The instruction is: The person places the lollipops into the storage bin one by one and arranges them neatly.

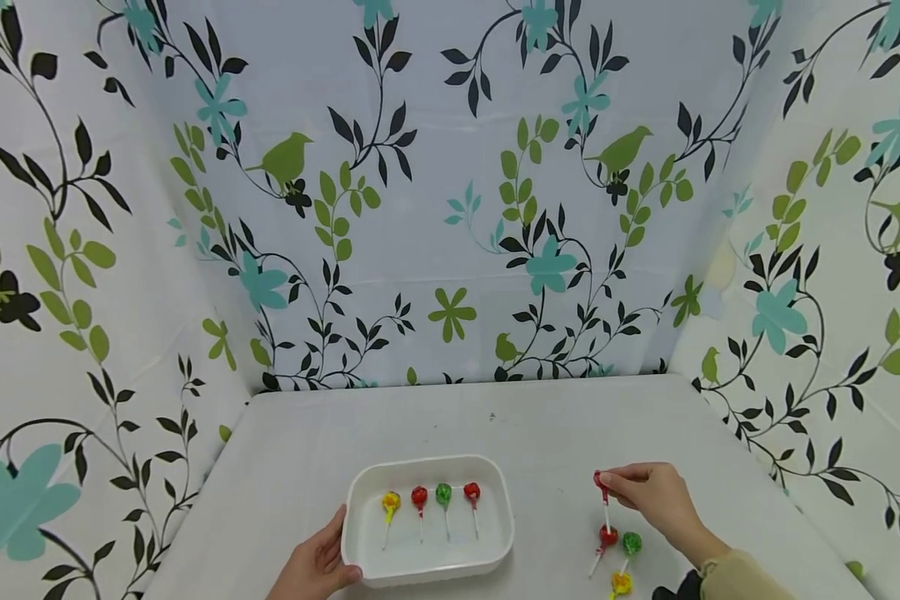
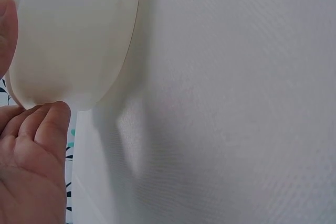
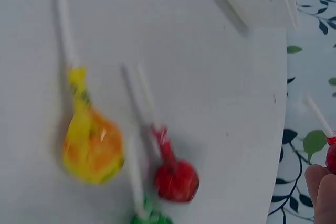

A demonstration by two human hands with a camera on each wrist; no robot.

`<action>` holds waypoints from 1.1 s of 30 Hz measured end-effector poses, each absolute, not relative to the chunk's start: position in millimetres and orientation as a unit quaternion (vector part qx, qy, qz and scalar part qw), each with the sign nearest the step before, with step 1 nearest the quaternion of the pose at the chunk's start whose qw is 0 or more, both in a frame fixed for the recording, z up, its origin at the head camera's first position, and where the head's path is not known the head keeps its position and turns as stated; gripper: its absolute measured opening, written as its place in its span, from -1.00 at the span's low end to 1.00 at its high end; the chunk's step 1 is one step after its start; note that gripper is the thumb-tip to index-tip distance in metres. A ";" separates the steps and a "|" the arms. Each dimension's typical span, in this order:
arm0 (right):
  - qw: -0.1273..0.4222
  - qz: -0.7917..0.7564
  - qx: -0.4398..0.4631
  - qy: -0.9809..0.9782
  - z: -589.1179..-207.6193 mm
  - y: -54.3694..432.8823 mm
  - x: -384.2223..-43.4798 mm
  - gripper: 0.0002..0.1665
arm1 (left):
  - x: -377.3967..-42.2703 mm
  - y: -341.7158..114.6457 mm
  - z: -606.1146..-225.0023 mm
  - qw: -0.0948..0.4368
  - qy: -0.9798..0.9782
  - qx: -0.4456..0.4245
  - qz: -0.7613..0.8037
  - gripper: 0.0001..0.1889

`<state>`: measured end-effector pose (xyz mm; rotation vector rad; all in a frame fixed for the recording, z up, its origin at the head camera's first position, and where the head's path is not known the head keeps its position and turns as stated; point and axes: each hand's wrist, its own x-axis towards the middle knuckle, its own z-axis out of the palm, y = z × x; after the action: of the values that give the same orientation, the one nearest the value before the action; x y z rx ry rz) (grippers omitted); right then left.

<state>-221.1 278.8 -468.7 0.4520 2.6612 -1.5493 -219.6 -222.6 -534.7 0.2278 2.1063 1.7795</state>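
My left hand (image 1: 317, 560) grips the left end of a white plastic tray (image 1: 427, 575), the thumb at its near corner and the fingers along its end wall. In the tray lies a row of lollipops: one yellow (image 1: 391, 502), one red (image 1: 419, 497), one green (image 1: 443, 494) and another red (image 1: 472, 492). Off to the tray's right, my right hand (image 1: 658, 497) pinches a red lollipop (image 3: 331, 156) by its candy head, the stick hanging down in the head view. Below it on the table are a red lollipop (image 3: 177, 182), a green lollipop (image 3: 149, 217) and a yellow lollipop (image 3: 93, 145).
The white table (image 1: 540, 433) carries the tray and the loose lollipops. Sheets printed with leaves and birds (image 1: 450, 208) stand around its back and sides. A dark object (image 1: 678, 587) shows beside the right sleeve (image 1: 738, 577).
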 end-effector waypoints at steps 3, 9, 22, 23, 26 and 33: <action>0.014 -0.529 0.143 0.836 -470.5 248.5 -228.8 -0.57 | -218.2 -224.1 -535.9 0.178 0.747 0.084 0.635 0.03; 0.015 -0.552 0.116 0.826 -475.1 194.5 -242.0 -0.68 | -217.9 -221.8 -538.3 0.179 0.744 0.085 0.638 0.02; 0.047 -0.459 -0.014 0.887 -463.3 89.1 -267.5 -0.82 | -215.7 -223.2 -531.7 0.179 0.734 0.087 0.649 0.05; 0.051 -0.452 -0.027 0.890 -462.9 81.4 -269.1 -0.83 | -215.7 -223.2 -531.2 0.178 0.734 0.088 0.649 0.05; 0.068 -0.429 -0.053 0.899 -462.0 59.7 -273.8 -0.84 | -215.7 -223.8 -530.6 0.174 0.737 0.095 0.646 0.06; 0.094 -0.395 -0.072 0.911 -465.6 23.6 -281.9 -0.81 | -214.1 -227.2 -530.9 0.170 0.730 0.114 0.652 0.04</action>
<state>-281.9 23.6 -465.6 -0.2135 2.7013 -1.1723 -214.1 -227.2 -530.9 0.3248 2.0739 1.8542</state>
